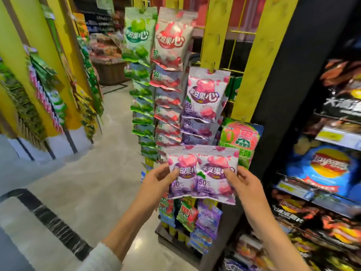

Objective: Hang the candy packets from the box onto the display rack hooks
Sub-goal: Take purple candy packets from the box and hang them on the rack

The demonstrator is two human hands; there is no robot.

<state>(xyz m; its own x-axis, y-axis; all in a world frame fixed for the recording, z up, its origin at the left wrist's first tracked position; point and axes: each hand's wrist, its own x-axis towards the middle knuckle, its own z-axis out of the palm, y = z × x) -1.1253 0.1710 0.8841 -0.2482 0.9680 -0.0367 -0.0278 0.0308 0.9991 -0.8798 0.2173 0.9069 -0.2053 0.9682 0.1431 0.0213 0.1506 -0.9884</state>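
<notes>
A: Held where, relative to the display rack (213, 34)?

B: In front of its lower half, below the hanging purple column (205, 102). Two purple candy packets (201, 175) side by side, overlapping at the inner edges, upright, printed faces toward the camera.

A: Grip?

B: Left hand (156, 178) pinching the left packet's outer edge, thumb on the front. Right hand (242, 182) pinching the right packet's outer edge, thumb likewise on the front. Both grasping, neither released.

A: On the rack itself?

B: Three hanging columns: green packets (139, 36) on the left, red packets (172, 40) in the middle, purple ones on the right and starting lower down. Just right of the purple column's foot, a pink-and-green packet (242, 135). Below the held pair, more small packets (197, 216) near the rack's base.

A: Right of the rack?

B: Dark shelving (316, 194) with crisp bags (328, 165), blurred.

A: Left of it?

B: Pale floor (101, 149) and another yellow rack (45, 79) with hanging goods.
</notes>
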